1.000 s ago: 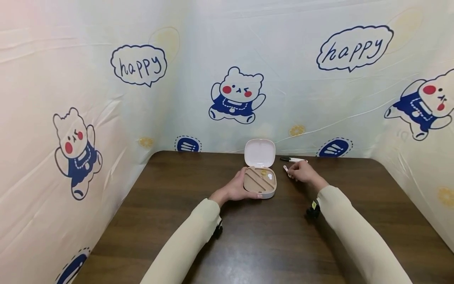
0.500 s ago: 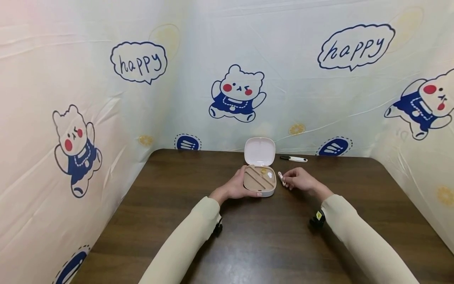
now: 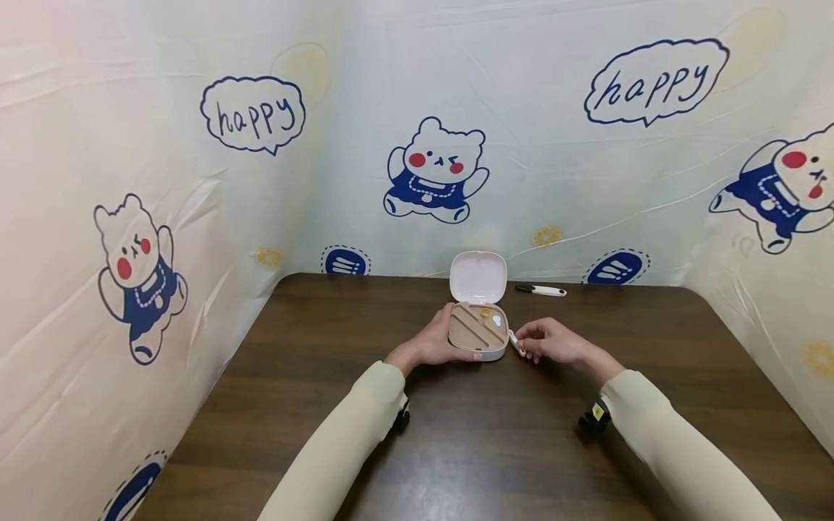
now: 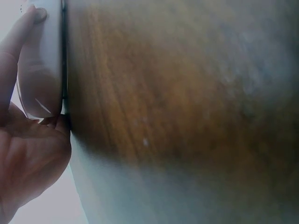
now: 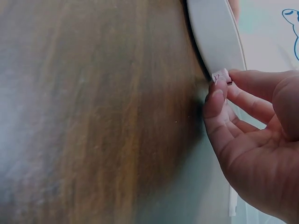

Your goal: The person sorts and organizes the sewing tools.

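Note:
A white case [image 3: 493,354] stands on the table with its hinged lid [image 3: 478,276] raised. Its beige inner tray [image 3: 464,334] has slanted grooves and holds a small yellow item [image 3: 485,313] and a small white piece [image 3: 497,320]. My left hand [image 3: 433,344] grips the case from the left, thumb along its front; the left wrist view shows the thumb on a round button [image 4: 40,15]. Just right of the case, my right hand [image 3: 554,341] pinches a small white stick-shaped piece [image 3: 517,342] between thumb and fingers. Its exact kind is unclear.
A slim black-and-white pen-like tool [image 3: 541,290] lies near the back edge of the brown wooden table [image 3: 339,325], right of the raised lid. A printed cloth [image 3: 534,145] hangs close behind the table and along both sides.
My right hand has moved left and nearer to me, bringing the small white stick-shaped piece beside the case's right wall. My left hand keeps its grip on the case.

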A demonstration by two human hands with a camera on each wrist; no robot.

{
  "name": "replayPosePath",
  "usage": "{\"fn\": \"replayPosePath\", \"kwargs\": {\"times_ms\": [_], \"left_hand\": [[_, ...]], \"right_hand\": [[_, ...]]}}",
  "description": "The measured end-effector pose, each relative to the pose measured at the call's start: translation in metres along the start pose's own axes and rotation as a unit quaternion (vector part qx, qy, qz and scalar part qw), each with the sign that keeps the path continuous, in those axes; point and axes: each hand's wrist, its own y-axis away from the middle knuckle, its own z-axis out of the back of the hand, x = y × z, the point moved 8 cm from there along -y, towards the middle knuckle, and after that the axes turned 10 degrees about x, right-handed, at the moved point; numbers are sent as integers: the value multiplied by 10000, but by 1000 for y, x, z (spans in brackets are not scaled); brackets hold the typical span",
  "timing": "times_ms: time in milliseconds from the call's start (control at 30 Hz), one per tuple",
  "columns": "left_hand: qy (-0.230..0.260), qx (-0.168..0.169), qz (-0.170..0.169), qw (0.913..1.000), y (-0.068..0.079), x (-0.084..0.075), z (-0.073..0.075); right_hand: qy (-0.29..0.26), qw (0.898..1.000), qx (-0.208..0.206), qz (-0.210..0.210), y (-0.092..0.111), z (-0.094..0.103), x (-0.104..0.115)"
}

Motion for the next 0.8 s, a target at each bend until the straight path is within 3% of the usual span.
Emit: {"fn": "replayPosePath", "kwargs": {"times_ms": [233,367,633,800], "left_hand": [[-99,-52,-35,9999,0,0,1],[-53,-65,-1,10000,0,-1,1],[-132,4,40,9999,0,2,-3],[-215,5,11,9998,0,2,-2]], "right_hand": [[-317,9980,494,227,11,-11,5],[-523,9962,564,415,15,-19,10],[217,9957,-284,858,7,-25,42],[1030,9860,-986,871,-5,-28,69]]}}
